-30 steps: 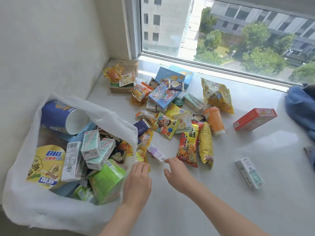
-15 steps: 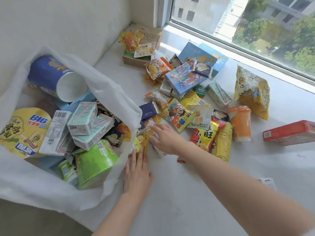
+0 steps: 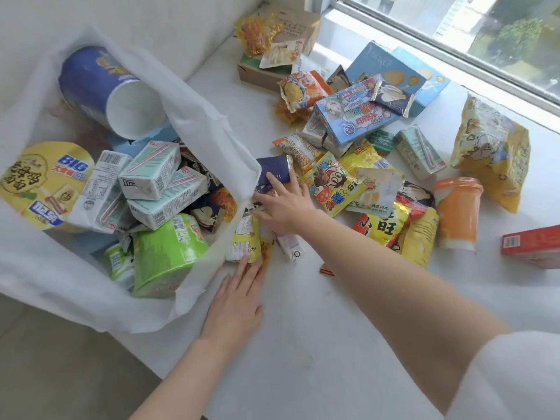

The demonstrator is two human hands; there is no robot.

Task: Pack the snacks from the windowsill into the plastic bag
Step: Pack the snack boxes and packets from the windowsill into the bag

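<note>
The right hand lies palm-down, fingers spread and nearly straight, over the snacks nearest the bag mouth; its fingertips touch the dark navy flat foil packet, and nothing is visibly gripped. The packet's long axis runs roughly left to right, its left end just beside the bag edge. The left hand rests flat on the white windowsill surface, fingers extended and released, their tips touching the yellow printed snack pouch that lies at the bag opening, long axis running toward and away from the camera. Just right of that pouch, a small white-and-lilac drink carton lies partly under the right forearm. The white translucent plastic bag lies on its side at left, mouth facing right, holding a blue cylindrical cup, a yellow-lidded noodle bowl, pale green drink cartons and a green cup. Farther right, loose snacks remain on the sill: a blue cartoon-printed box, an orange plastic cup upright, a large yellow crumpled bag and a red rectangular box.
</note>
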